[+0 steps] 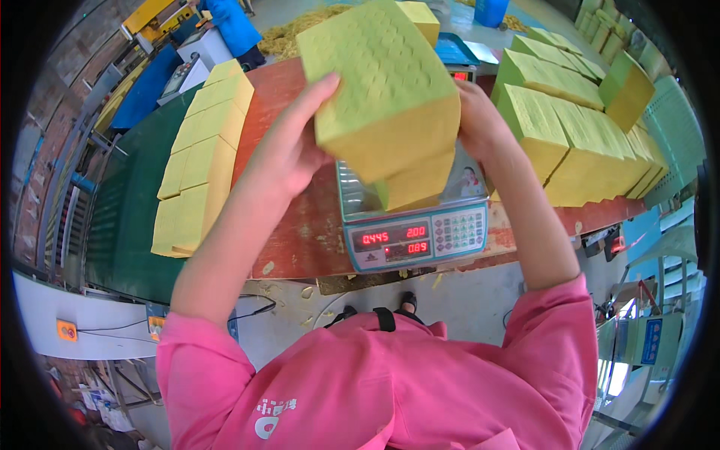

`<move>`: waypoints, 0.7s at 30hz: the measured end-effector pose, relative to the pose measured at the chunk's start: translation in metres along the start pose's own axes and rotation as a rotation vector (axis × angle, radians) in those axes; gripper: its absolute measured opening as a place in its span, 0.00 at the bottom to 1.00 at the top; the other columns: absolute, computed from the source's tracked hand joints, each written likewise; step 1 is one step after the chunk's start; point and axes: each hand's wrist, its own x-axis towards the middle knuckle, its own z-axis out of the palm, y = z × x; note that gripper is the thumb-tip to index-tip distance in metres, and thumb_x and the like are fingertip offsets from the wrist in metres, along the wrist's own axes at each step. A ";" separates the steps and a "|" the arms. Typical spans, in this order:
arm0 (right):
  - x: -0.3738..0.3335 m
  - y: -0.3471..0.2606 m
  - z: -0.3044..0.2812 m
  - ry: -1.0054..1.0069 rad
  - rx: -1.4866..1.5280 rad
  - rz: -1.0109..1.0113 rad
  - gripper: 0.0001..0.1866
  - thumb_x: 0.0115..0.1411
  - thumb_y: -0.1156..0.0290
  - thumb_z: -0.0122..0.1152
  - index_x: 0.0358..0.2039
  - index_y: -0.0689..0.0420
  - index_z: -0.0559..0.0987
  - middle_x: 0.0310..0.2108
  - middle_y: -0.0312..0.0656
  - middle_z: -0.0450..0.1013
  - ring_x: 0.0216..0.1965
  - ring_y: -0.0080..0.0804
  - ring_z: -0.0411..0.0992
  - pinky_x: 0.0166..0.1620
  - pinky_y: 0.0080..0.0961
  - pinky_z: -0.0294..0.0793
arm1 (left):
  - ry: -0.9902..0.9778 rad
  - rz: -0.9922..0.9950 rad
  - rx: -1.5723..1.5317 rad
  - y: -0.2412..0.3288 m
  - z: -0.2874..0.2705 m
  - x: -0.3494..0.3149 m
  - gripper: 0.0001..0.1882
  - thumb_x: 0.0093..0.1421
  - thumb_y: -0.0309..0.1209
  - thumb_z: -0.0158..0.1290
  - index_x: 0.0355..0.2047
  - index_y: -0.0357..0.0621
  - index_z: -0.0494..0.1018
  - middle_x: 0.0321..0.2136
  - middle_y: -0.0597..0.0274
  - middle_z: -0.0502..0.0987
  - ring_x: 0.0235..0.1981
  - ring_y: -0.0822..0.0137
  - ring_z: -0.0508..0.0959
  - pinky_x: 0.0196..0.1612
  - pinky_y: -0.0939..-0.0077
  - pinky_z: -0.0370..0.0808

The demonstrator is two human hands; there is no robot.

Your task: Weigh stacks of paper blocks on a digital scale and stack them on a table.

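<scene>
Between my two hands, a thick stack of yellow paper (379,75) with dented marks on its top is held up over a digital scale (416,244). My left hand (304,131) grips its left side, the thumb lying along the top edge. On the opposite side, my right hand (480,124) presses against the stack, and its fingertips are partly hidden. Beneath the raised stack, another yellow paper block (416,184) rests on the scale's metal pan. Whether the two touch cannot be made out. Red digits glow on the scale's front panel.
Rows of yellow paper stacks stand on the red table (296,232), with a left row (202,142) by a green surface (127,195) and a larger right group (577,142). Farther off are a blue tray (454,49), a blue bin (491,11) and a person in blue (232,26) beside a machine.
</scene>
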 end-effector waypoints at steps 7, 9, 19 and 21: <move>0.047 0.037 -0.044 0.046 -0.095 0.121 0.14 0.66 0.60 0.53 0.37 0.57 0.80 0.30 0.32 0.76 0.27 0.18 0.73 0.32 0.18 0.73 | 0.082 -0.208 0.199 -0.032 0.003 0.058 0.40 0.51 0.58 0.60 0.57 0.47 0.67 0.52 0.56 0.70 0.53 0.56 0.69 0.53 0.48 0.68; 0.049 0.041 -0.047 0.029 -0.086 0.149 0.14 0.66 0.60 0.53 0.36 0.57 0.80 0.29 0.32 0.76 0.27 0.19 0.73 0.32 0.19 0.74 | 0.086 -0.229 0.208 -0.037 0.000 0.061 0.39 0.52 0.57 0.61 0.57 0.47 0.67 0.53 0.56 0.70 0.53 0.58 0.71 0.53 0.53 0.70; 0.043 0.046 -0.047 0.026 -0.181 0.102 0.16 0.65 0.62 0.52 0.39 0.61 0.81 0.31 0.37 0.77 0.29 0.23 0.73 0.34 0.24 0.75 | 0.109 -0.222 0.321 -0.044 0.006 0.058 0.43 0.52 0.63 0.55 0.61 0.50 0.63 0.57 0.55 0.66 0.57 0.55 0.66 0.53 0.44 0.66; 0.041 0.047 -0.047 0.036 -0.203 0.095 0.16 0.65 0.62 0.52 0.40 0.62 0.81 0.31 0.37 0.77 0.29 0.23 0.73 0.34 0.25 0.75 | 0.113 -0.228 0.332 -0.045 0.008 0.057 0.43 0.53 0.63 0.55 0.61 0.50 0.63 0.57 0.55 0.66 0.57 0.56 0.66 0.54 0.43 0.65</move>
